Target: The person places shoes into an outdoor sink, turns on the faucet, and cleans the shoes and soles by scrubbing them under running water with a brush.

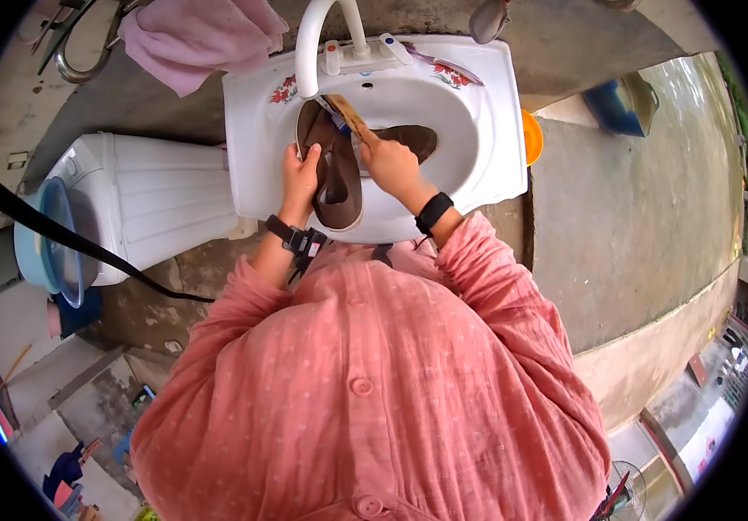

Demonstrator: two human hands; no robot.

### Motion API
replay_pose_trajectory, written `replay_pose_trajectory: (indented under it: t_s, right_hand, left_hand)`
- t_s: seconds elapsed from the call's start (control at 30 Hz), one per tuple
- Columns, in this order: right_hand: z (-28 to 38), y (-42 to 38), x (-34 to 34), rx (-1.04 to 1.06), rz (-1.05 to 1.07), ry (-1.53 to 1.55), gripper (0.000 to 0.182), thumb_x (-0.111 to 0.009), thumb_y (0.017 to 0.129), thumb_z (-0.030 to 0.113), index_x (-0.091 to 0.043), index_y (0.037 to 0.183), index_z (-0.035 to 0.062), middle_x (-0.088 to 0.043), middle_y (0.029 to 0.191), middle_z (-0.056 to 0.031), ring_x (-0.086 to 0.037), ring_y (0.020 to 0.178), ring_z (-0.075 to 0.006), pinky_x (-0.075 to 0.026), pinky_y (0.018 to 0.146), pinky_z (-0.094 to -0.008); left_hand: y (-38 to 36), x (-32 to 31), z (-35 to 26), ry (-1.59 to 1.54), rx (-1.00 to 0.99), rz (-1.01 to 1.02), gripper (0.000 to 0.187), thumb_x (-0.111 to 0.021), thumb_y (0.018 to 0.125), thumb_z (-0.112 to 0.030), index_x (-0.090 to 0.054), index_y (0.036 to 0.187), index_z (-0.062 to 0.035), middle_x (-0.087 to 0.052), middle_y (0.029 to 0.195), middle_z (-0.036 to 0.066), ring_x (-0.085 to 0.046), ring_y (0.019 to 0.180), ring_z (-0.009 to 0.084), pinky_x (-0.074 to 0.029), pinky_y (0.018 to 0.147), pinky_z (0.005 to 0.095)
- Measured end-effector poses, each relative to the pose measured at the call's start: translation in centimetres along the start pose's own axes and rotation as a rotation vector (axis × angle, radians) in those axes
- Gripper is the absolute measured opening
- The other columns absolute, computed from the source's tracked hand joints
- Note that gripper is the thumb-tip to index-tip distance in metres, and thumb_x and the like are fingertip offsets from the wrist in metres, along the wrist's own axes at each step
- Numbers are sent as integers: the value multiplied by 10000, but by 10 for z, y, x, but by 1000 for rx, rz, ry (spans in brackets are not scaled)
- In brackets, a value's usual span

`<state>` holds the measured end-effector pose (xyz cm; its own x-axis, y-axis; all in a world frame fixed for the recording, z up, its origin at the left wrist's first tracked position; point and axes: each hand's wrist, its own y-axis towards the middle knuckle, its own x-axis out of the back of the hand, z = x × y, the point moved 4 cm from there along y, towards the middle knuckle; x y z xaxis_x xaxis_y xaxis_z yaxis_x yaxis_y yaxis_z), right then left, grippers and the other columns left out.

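A brown shoe (337,178) is tilted over the front left of the white sink (502,130), its opening toward me. My left hand (301,180) grips the shoe along its left side. My right hand (393,165) is closed around a wooden-handled brush (350,115). The brush's blue and white bristles touch the shoe's upper near its far end. A second brown shoe (415,141) lies in the basin behind my right hand, partly hidden by it.
A white faucet (309,52) arches over the basin. A purple toothbrush (456,68) rests on the back right rim. A pink cloth (196,39) hangs at the back left. Left stands a white washing machine (161,200); an orange basin (532,137) is right of the sink.
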<state>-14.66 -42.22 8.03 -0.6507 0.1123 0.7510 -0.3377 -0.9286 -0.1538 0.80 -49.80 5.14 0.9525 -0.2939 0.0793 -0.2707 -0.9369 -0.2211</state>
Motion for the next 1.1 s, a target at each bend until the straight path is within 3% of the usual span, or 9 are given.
replay_pose_trajectory:
  t_s: [0.2,0.27,0.4,0.57,0.67,0.77,0.9,1.0,1.1]
  right_hand:
    - [-17,-18,48,-23,-133,196,379,-417,870,262,-457,1207,93,-585,749,-235,-573,705,-395,-450,637,-464]
    - [-18,-32,49,-45,-142,320,392,-417,874,259,-442,1227,91,-585,770,-234,-566,724,-403,-443,654,-454]
    - [-31,-46,25,-102,-99,366,405,-431,874,236,-411,1256,104,-574,798,-239,-554,759,-395,-433,665,-442]
    - [7,-44,-25,-94,-20,296,446,-447,860,223,-373,1268,58,-552,788,-301,-547,713,-428,-420,637,-472]
    - [24,-49,-21,-51,-19,293,456,-448,854,218,-366,1280,79,-561,743,-276,-548,663,-431,-426,622,-489]
    - [43,-60,-19,62,-51,211,455,-446,854,222,-367,1285,98,-567,729,-252,-551,622,-420,-432,591,-495]
    - [7,-19,-27,-30,-104,108,451,-427,859,217,-356,1286,90,-570,674,-238,-559,605,-402,-438,544,-483]
    - [13,-25,-47,-142,30,250,488,-443,844,237,-339,1284,52,-578,744,-275,-573,649,-418,-451,593,-503]
    - [33,-45,-34,-16,47,232,471,-422,850,235,-349,1269,32,-585,697,-260,-569,645,-433,-443,622,-516]
  left_hand:
    - [11,3,5,-60,-79,-91,272,-555,832,-96,-440,1059,-3,-539,996,69,-513,862,138,-432,760,277]
    - [11,0,-7,-334,119,-73,265,-552,794,-30,-461,1041,-1,-538,1002,63,-529,877,165,-439,782,304]
    - [27,1,21,-659,254,-110,273,-519,751,10,-506,1023,-14,-538,1015,87,-540,915,211,-433,826,367]
    - [16,-21,17,-847,303,3,258,-545,805,-76,-504,1050,-10,-560,1009,79,-536,915,210,-424,804,343]
    - [17,-23,26,-884,340,28,294,-543,850,-186,-496,1066,9,-557,1039,88,-522,957,212,-408,837,344]
    - [28,-15,46,-917,341,59,377,-503,881,-306,-461,1124,-20,-528,1102,93,-511,989,234,-391,846,454]
    - [6,-26,-1,-945,363,40,372,-519,875,-273,-439,1159,-47,-539,1091,75,-509,984,235,-402,803,485]
    - [15,-20,22,-816,299,-10,368,-529,871,-256,-444,1156,-39,-534,1105,80,-508,994,238,-400,815,480]
    - [28,-8,29,-842,247,-26,349,-535,866,-253,-462,1153,-69,-529,1124,71,-496,1028,222,-370,882,460]
